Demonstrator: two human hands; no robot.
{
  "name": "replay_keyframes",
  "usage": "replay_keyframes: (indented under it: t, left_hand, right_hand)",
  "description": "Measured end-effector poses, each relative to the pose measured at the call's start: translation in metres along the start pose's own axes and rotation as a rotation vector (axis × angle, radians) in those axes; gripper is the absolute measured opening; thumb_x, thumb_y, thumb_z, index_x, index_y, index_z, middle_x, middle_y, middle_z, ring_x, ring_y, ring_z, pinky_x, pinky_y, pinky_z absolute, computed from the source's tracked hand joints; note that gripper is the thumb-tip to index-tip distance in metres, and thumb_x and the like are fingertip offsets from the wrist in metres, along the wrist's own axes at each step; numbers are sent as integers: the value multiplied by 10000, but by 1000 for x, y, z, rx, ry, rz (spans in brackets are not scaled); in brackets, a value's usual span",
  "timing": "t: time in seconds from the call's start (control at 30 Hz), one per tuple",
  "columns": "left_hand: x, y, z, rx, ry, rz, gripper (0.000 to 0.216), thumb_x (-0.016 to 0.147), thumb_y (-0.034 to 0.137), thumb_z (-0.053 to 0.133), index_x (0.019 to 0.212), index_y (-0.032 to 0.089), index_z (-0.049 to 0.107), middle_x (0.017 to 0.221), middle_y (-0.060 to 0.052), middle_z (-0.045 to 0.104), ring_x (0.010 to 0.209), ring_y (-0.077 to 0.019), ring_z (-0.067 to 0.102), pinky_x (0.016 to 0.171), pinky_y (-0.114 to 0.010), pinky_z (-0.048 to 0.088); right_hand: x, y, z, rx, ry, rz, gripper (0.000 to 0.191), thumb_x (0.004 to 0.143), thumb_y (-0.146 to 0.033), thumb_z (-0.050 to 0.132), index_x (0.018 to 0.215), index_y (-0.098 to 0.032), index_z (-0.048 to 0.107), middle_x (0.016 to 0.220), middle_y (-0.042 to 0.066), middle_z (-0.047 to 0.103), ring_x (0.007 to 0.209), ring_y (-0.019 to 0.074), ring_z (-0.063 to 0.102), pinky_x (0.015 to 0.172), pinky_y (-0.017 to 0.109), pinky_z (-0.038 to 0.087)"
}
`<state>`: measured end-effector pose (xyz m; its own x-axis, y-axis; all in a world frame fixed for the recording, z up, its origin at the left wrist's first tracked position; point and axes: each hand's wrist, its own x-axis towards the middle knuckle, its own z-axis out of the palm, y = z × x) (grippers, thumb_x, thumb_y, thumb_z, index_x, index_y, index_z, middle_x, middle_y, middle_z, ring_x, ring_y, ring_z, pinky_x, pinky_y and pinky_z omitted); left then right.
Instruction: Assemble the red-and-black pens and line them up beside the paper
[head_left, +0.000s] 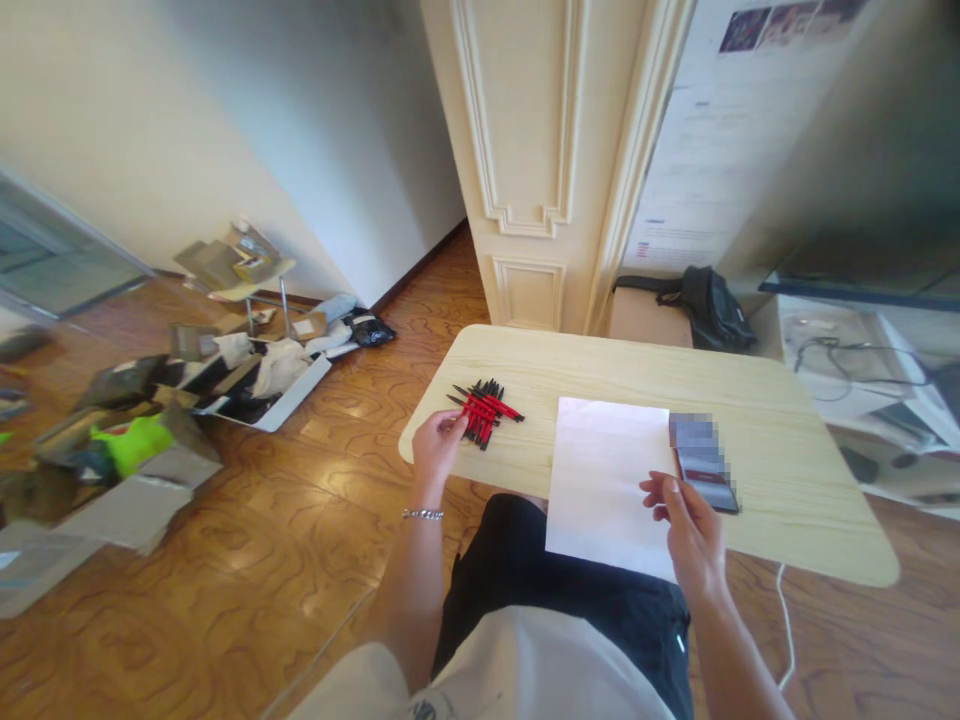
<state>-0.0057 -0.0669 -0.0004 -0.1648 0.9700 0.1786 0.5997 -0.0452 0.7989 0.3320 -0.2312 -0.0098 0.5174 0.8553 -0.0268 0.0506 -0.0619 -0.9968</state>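
Red-and-black pens (489, 408) lie crossed over one another in a small stack on the left part of the pale wooden table (795, 440). My left hand (437, 450) is at the near left side of this stack, thumb and fingertips closed on the end of one pen. A large white sheet of paper (607, 470) lies in front of me, its near edge hanging over the table edge. Above its right side hovers my right hand (694, 535), fingers loosely bent and apart, holding nothing. Beside the sheet is a flat dark rectangular item (701, 460), partly pixelated.
On the floor at left are cardboard boxes (120, 500), packages and a small stool (255, 283) with boxes. Behind the table stand a cream panelled column (532, 150) and a black bag (705, 305). A white cable (785, 625) hangs at right.
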Motion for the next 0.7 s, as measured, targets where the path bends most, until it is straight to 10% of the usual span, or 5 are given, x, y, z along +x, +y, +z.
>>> replay_keyframes:
  t: [0.33,0.7]
  left_hand:
    - [-95,45,80,1,-277,319,204,836,357,587,970,218,654,909,-53,686,819,-199,645,738,-334,530]
    - [-90,52,111,121,-322,580,178,845,240,576,1002,221,658,1081,-67,659,1055,-251,571,972,-453,432]
  right_hand:
    - [-13,-5,14,-498,-136,-292,277,931,-313,434,1047,-216,665,1042,75,660,978,218,564,856,352,451]
    - [-4,-1,28,-965,-256,-396,357,881,-317,528,1218,-211,580,1393,107,452,1300,298,325,1041,454,285]
